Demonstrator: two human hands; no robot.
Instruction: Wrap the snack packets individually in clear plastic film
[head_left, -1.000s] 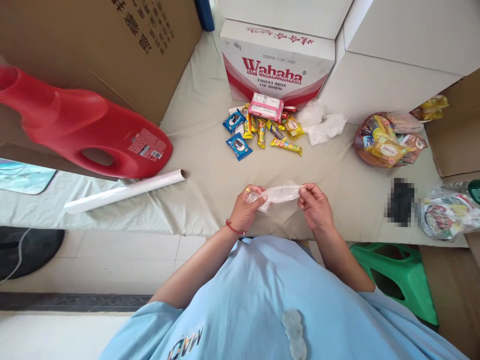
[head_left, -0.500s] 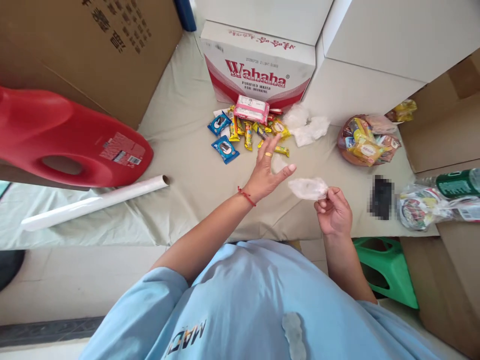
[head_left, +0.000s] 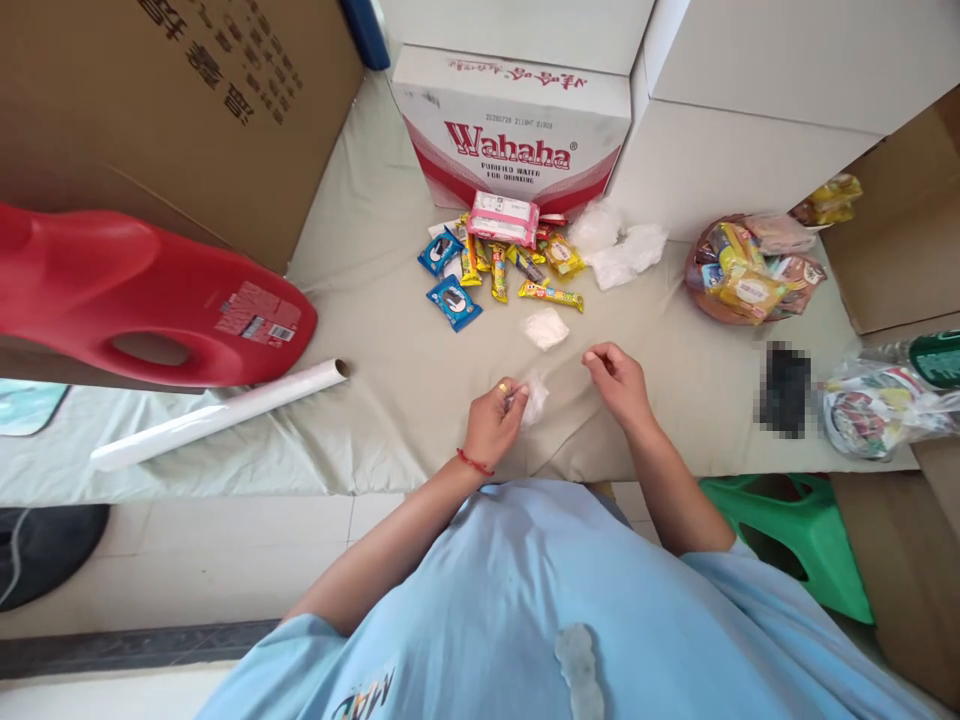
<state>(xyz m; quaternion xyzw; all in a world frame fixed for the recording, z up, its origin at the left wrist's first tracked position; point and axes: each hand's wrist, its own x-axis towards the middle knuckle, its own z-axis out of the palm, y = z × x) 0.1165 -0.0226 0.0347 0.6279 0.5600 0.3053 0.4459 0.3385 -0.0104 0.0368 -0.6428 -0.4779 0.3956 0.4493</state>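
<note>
My left hand (head_left: 495,418), with a red string bracelet at the wrist, pinches a crumpled clear plastic bag (head_left: 535,402) above the cloth-covered table. To its right, my right hand (head_left: 621,382) is closed, thumb and fingers together, apart from the bag; nothing shows in it. Just beyond both hands lies a small whitish packet (head_left: 546,328) in clear wrap. Farther back is a pile of wrapped snacks: blue packets (head_left: 454,302), yellow snack sticks (head_left: 551,294) and a pink-and-white pack (head_left: 504,218) on top. Crumpled clear plastic (head_left: 628,255) lies beside the pile.
A Wahaha carton (head_left: 514,140) stands behind the snacks. A filled snack bowl (head_left: 697,290), a pixelated dark patch and bagged items (head_left: 862,415) are at right. On the left are a red jug (head_left: 150,290), a white roll (head_left: 225,415) and a large cardboard box (head_left: 225,150).
The plastic bag has passed from my right hand to my left. My left hand has drawn back towards me and closed; the whitish packet it partly covered now lies in full view.
</note>
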